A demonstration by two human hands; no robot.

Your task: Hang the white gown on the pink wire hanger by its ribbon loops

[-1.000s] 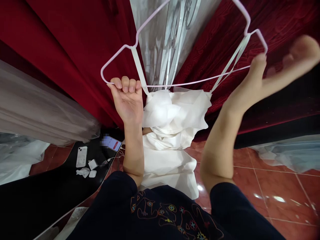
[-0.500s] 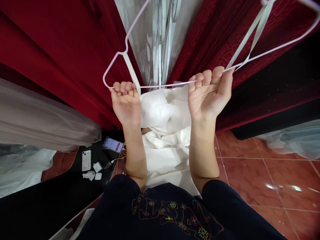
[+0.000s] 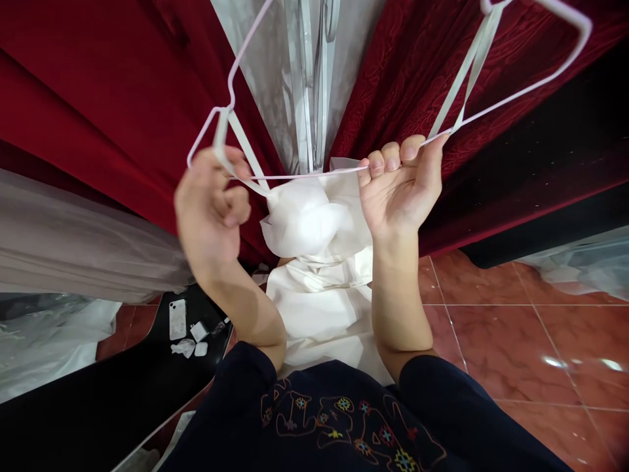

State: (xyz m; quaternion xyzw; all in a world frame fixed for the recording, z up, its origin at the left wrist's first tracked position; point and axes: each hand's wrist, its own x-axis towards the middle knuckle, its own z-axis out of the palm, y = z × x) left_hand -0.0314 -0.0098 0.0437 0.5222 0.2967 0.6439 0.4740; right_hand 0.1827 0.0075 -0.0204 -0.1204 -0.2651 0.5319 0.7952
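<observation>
A pale pink clothes hanger [image 3: 309, 176] spans the upper middle of the view. White straps loop over both of its shoulders, and a white dress [image 3: 319, 314] hangs below. My left hand [image 3: 211, 210], turned sideways by the hanger's left end, has curled fingers on the left strap [image 3: 249, 149]. That hand is slightly blurred. With fingers wrapped round the bottom bar, my right hand [image 3: 400, 187] grips the hanger just left of the right strap [image 3: 459, 75]. The dress's lower part is hidden behind my arms and shirt.
Dark red curtains [image 3: 98, 85] flank white sheer fabric ahead. On a black surface [image 3: 98, 393] at lower left lie a white phone [image 3: 177, 319], a charger plug [image 3: 199, 331] and small white items. Red floor tiles [image 3: 491, 334] show at right.
My left hand has left the hanger's bottom bar, turned sideways and taken the left strap, pulling out a loop. The hanger has shifted slightly left. My right hand keeps its grip.
</observation>
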